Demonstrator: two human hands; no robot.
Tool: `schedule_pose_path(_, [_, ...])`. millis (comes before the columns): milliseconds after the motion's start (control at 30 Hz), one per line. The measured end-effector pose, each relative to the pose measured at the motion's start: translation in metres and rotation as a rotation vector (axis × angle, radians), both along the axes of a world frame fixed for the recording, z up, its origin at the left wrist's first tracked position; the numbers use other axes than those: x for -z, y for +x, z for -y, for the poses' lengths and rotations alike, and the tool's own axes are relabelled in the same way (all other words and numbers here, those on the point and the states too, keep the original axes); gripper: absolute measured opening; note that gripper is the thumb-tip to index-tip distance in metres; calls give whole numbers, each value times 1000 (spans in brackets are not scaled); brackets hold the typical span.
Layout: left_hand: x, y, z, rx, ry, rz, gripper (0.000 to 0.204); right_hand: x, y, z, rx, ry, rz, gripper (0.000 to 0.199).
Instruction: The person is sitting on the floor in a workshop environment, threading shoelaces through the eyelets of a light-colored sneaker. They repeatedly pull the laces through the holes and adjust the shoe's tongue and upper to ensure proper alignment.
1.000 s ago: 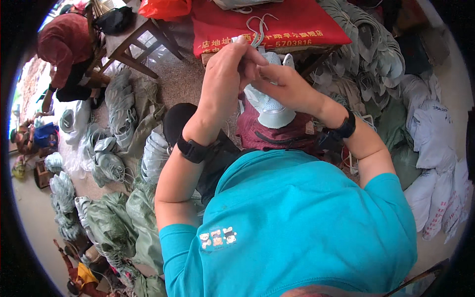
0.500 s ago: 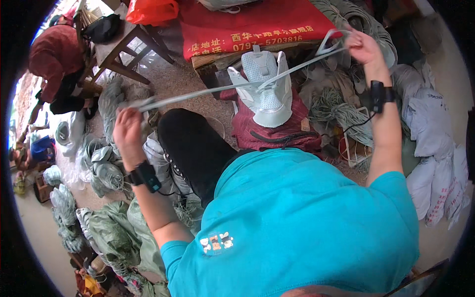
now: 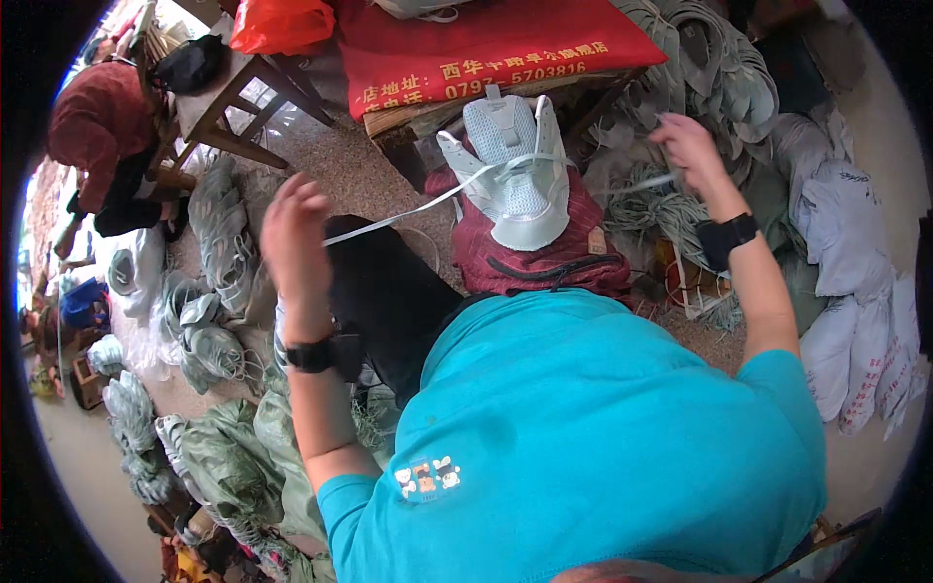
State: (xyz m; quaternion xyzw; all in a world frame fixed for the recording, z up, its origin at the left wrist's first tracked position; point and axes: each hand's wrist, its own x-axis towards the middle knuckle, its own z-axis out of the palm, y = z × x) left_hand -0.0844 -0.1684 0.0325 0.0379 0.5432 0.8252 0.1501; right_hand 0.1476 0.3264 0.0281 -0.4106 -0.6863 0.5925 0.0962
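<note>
A pale grey-white mesh shoe upper (image 3: 527, 185) stands on dark red striped cloth over my lap, toe toward me. A flat, light shoelace (image 3: 423, 208) crosses its tongue and runs out to both sides. On the left it reaches my left hand (image 3: 296, 228), which is raised and smeared by motion; whether its fingers grip the lace is unclear. At the right my right hand (image 3: 690, 154) is raised with curled fingers, and the blurred other length of lace meets its lower edge. Both hands are well apart from the upper.
A low wooden bench under a red printed cloth (image 3: 486, 58) stands just beyond the upper. Bundles of grey uppers (image 3: 714, 68) lie at the far right, white sacks (image 3: 846, 233) below them. Green sacks (image 3: 228, 452) lie left. Another person (image 3: 102, 126) bends near a wooden stool (image 3: 219, 97).
My left hand has moved right and slightly nearer the upper. My right hand has come down a little. The lace, stretched straight above the upper before, now lies across its tongue and sags.
</note>
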Motion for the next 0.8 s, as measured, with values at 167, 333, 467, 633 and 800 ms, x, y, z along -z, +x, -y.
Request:
schedule_pose_path(167, [6,56,-100,288,-117,-125,30,-31,-50,122,-402,-59,-127,21])
schedule_pose_path(333, [25,81,-125,503,-204,-49,29,-16,-55,142,-562,30,-198,12])
schedule_pose_path(467, [16,86,-127,555,-407,-55,36,-9,-60,135,-609,-29,-114,11])
schedule_pose_path(633, [26,86,-125,570,-391,-31,33,-26,-75,131,-707,233,30,15])
schedule_pose_path(800, [17,82,-126,592,-374,48,29,-49,-80,155,-831,1042,-95,9])
